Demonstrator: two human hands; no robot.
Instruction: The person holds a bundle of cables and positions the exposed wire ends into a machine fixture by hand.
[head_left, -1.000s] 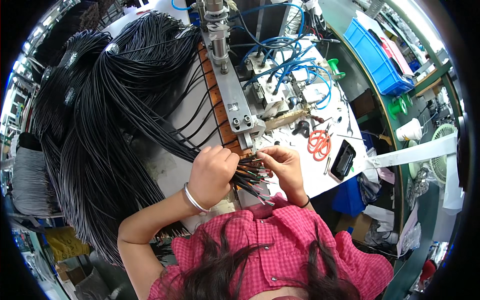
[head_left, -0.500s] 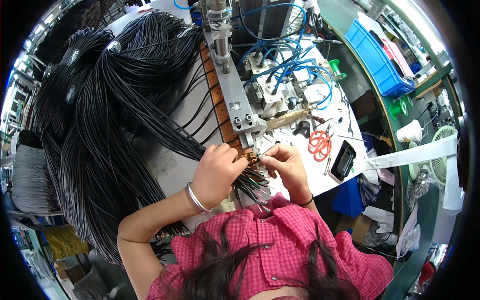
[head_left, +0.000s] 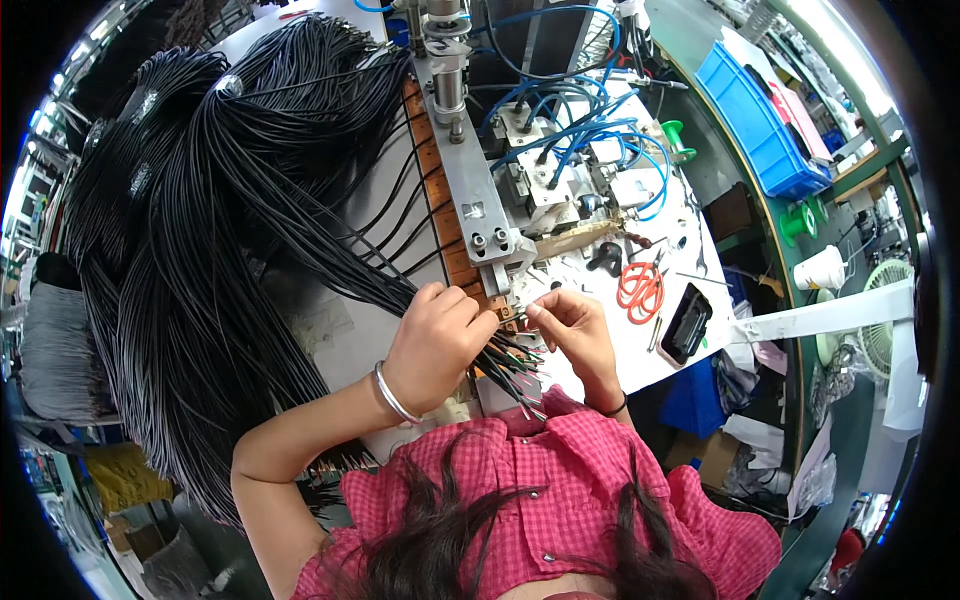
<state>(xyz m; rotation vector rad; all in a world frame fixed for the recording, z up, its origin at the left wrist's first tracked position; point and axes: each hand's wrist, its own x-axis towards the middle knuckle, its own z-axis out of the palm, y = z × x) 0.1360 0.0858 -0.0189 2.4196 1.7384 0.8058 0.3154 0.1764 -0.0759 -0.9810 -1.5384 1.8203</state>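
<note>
My left hand is closed around a bundle of black cables, whose stripped ends with thin coloured cores stick out below it. My right hand has thumb and forefinger pinched at the near end of the orange-brown slotted fixture strip. What lies between those fingertips is too small to make out. Several single black cables run from the left into the strip's slots. Along the strip's right side lies a long metal bar belonging to a machine with blue air hoses.
A huge heap of black cables covers the left side. On the white table's right lie a coil of orange-red cord, a black open case and small tools. Farther right are a blue crate, green spools and a small fan.
My right hand has shifted very slightly at the strip's end, its fingers still pinched. The left hand keeps its grip on the cables, whose loose ends have moved a little to the right.
</note>
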